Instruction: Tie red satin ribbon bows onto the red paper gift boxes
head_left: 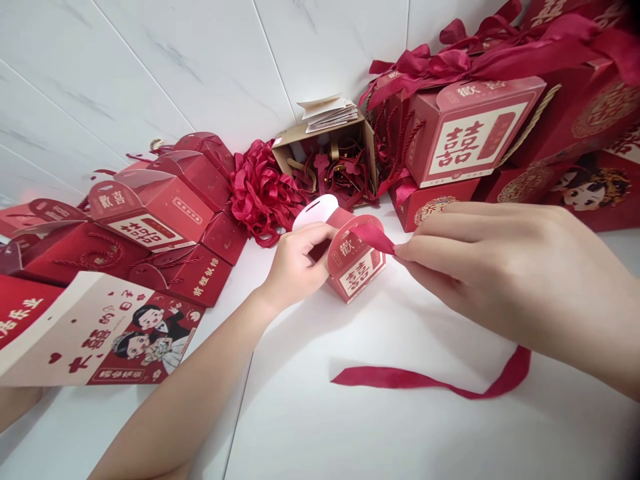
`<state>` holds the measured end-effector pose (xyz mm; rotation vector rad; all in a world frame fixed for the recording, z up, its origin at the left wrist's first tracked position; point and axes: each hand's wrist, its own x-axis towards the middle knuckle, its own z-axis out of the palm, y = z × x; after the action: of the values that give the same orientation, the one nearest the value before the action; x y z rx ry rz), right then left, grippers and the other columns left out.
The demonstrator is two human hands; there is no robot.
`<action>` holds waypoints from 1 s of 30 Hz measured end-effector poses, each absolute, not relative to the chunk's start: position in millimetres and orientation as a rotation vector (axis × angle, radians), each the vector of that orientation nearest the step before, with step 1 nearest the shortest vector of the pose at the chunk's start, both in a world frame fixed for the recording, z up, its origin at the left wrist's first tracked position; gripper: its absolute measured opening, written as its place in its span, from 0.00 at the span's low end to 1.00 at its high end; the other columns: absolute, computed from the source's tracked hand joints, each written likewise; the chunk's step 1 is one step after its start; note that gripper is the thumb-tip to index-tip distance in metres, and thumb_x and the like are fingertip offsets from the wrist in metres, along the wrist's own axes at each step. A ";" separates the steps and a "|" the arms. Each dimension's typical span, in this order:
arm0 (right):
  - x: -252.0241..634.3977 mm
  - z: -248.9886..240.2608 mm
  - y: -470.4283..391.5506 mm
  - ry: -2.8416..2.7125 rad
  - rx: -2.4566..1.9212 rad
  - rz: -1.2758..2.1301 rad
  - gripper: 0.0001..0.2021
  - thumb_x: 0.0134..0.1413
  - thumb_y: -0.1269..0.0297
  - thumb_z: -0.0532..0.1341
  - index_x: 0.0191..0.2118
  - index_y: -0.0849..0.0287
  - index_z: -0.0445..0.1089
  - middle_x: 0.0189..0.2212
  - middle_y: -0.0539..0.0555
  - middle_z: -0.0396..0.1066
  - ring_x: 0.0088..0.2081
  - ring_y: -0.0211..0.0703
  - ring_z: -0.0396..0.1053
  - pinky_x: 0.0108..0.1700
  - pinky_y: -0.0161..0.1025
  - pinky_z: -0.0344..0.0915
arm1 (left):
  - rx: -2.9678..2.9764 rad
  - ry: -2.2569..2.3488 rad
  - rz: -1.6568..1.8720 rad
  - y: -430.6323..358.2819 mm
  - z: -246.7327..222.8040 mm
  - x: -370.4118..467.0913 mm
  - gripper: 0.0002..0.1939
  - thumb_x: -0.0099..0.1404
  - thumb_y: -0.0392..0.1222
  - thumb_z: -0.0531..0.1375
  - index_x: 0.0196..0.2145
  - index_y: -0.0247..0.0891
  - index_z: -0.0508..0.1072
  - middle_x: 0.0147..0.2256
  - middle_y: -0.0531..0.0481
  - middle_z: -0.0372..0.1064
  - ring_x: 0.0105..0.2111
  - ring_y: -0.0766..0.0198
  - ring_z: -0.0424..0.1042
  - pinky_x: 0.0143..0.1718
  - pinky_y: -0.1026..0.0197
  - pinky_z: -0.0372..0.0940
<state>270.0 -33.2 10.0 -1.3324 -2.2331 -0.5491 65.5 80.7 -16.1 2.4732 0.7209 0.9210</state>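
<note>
A small red gift box [358, 273] with white character panels stands on the white table near the middle, its rounded flaps raised and apart. My left hand [304, 261] holds the box at its left side, the fingers bent round a flap. My right hand [480, 267] pinches a dark red ribbon [373, 238] between thumb and fingers at the box's right. One end of the ribbon reaches the slot area of the front flap. The rest of it passes behind my right hand and lies curved on the table below.
Red gift boxes [150, 213] are stacked at the left, beside a cartoon-printed box [125, 333] and part of another person's arm [19, 404]. Bundled ribbons [263, 190] and a cardboard box [285, 155] of red tags stand behind. More gift boxes [475, 133] fill the right.
</note>
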 end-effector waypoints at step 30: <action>269.1 17.4 -6.4 -1.730 -1.042 0.379 0.09 0.58 0.74 0.57 0.41 0.60 0.72 0.41 0.53 0.74 0.42 0.40 0.70 0.46 0.40 0.68 | 2.619 0.862 1.545 28.0 33.1 73.8 0.15 0.49 0.28 0.68 0.32 0.45 0.77 0.30 0.55 0.74 0.28 0.62 0.72 0.32 0.56 0.69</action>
<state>269.1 -6.4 17.4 -1.0421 -1.7297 0.3786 73.8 28.0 33.1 2.6187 0.8619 1.5453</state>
